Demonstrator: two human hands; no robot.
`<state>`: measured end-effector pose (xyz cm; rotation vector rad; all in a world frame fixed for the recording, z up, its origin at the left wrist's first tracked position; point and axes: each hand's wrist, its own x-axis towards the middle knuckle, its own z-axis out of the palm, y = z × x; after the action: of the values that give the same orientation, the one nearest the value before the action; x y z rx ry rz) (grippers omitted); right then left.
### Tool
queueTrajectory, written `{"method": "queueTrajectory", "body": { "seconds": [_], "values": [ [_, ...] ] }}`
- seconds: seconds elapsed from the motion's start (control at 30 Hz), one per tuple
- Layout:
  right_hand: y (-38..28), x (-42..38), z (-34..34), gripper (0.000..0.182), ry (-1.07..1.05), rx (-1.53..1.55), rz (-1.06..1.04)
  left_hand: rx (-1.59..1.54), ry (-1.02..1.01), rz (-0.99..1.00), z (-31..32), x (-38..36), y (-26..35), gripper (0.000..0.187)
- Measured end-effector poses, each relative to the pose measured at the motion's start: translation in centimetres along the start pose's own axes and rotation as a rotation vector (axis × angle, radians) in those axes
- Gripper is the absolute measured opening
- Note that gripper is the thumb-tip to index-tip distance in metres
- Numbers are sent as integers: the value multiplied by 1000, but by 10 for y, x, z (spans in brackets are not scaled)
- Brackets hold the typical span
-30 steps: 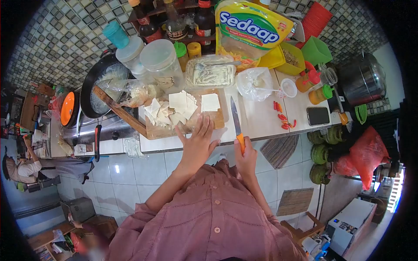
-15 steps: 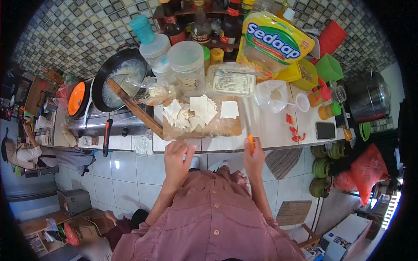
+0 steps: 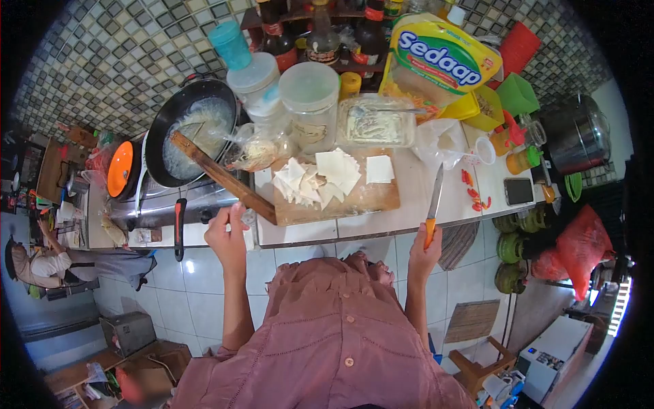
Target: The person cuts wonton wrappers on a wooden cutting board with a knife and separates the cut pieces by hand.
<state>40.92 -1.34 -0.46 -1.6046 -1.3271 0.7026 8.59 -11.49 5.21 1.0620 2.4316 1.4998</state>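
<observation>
My right hand (image 3: pixel 426 249) is closed around the orange handle of a knife (image 3: pixel 436 198), whose blade points up over the counter. My left hand (image 3: pixel 227 235) is raised by the counter's front edge with its fingers loosely bent and apart, holding nothing visible. Near it lies a long wooden bar (image 3: pixel 225 178), slanting from the frying pan (image 3: pixel 163 109) to the wooden cutting board (image 3: pixel 368 202). On the board, cut white dough sheets (image 3: pixel 335 170) form a loose pile, while a small square stack (image 3: pixel 379 170) sits apart at the right.
Behind the board stand clear tubs (image 3: pixel 308 102), a plastic box (image 3: pixel 376 126) and a yellow Sedaap bag (image 3: pixel 443 61). Red chillies (image 3: pixel 473 194) and a phone (image 3: pixel 519 191) lie at the right. The pan's handle (image 3: pixel 180 230) overhangs the edge. Another person (image 3: pixel 48 262) is at far left.
My left hand has moved left, from in front of the board towards the stove side. My right hand has moved right with the knife. The view has shifted slightly.
</observation>
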Motion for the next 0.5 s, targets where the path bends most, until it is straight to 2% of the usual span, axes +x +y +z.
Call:
{"method": "queueTrajectory", "body": {
  "seconds": [0.03,0.07,0.17,0.23,0.27,0.37,0.43,0.5],
  "values": [
    [0,-4,4,21,-10,0,5,70,11,25,-8,1,-10,27],
    [1,-6,8,21,-7,9,39,-25,55,-111,-12,-3,-17,33],
    [13,-7,18,21,-1,-1,64,50,129,-76,-19,-15,-61,30],
    [16,-10,20,21,0,-21,48,207,77,128,-22,-28,-106,11],
    [13,-11,20,21,-9,-9,62,293,15,147,-22,-37,-124,8],
    [10,-14,24,21,-5,-14,55,462,-124,147,-19,-66,-177,13],
    [9,-17,24,20,11,-40,36,540,-208,128,-11,-71,-191,19],
    [7,-23,26,20,10,-33,43,654,-430,-237,2,-77,-196,33]
  ]
}}
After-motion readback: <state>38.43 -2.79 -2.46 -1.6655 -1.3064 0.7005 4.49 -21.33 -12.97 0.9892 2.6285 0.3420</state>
